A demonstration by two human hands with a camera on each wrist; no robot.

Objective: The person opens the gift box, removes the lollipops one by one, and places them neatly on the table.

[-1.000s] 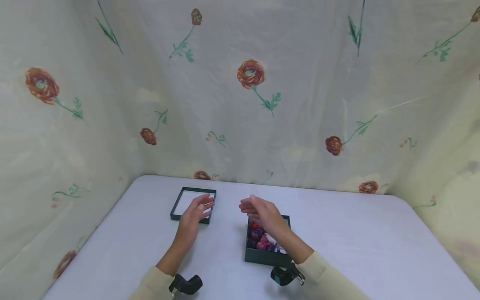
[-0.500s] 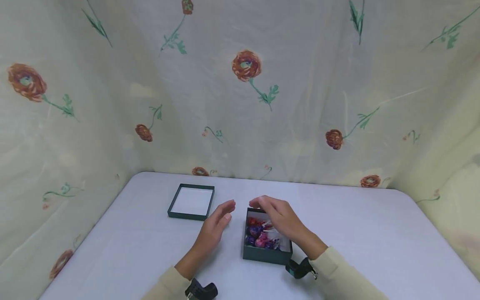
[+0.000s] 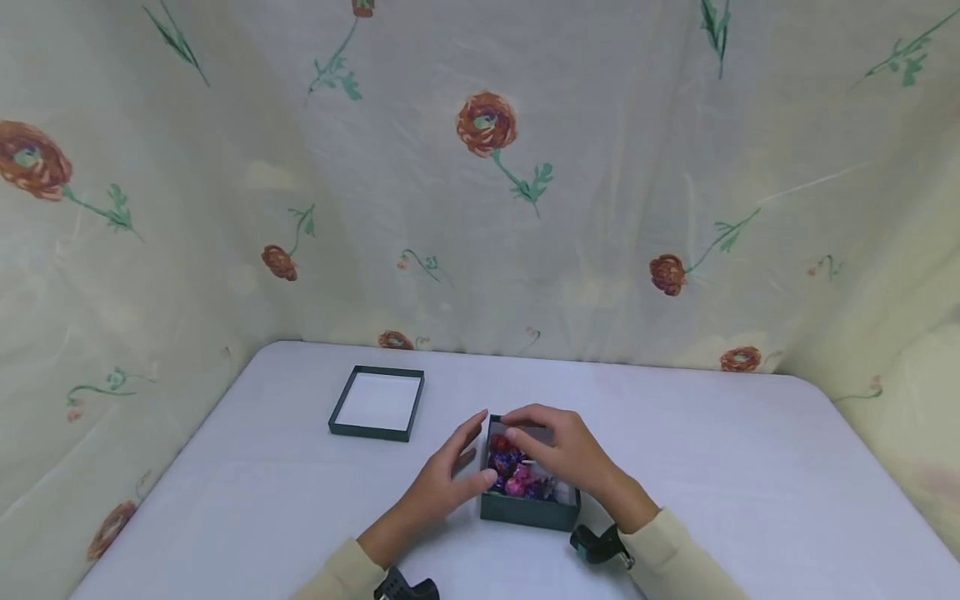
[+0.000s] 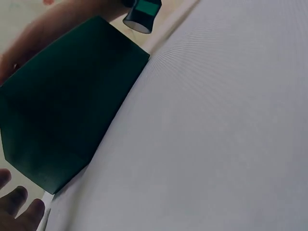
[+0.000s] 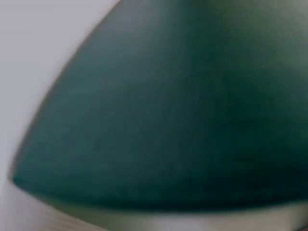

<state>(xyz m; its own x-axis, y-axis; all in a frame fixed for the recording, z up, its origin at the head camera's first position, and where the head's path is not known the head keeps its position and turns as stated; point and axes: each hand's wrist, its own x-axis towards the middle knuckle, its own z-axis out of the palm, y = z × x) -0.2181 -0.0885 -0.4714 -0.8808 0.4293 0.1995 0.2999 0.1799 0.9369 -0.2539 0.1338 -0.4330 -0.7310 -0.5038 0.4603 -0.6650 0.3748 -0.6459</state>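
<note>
A dark green open box [image 3: 525, 510] holds several red, pink and purple wrapped sweets [image 3: 514, 477]. My left hand [image 3: 474, 450] lies flat against the box's left wall, fingers straight, thumb at the near left corner. My right hand [image 3: 517, 423] reaches over the box and pinches its far rim between curled fingers and thumb. The left wrist view shows the box's outer wall [image 4: 67, 120] with my left fingertips [image 4: 21, 207] beside it. A blurred green wall of the box [image 5: 168, 120] fills the right wrist view.
The box's lid [image 3: 377, 402] lies upturned, white inside, to the far left on the pale table [image 3: 712, 467]. A flowered cloth [image 3: 480, 183] hangs round the back and sides. The table has open surface on the right.
My left hand left the lid and came right to the box's left wall. My right hand dropped from above the box onto its far rim. The view tilted down slightly.
</note>
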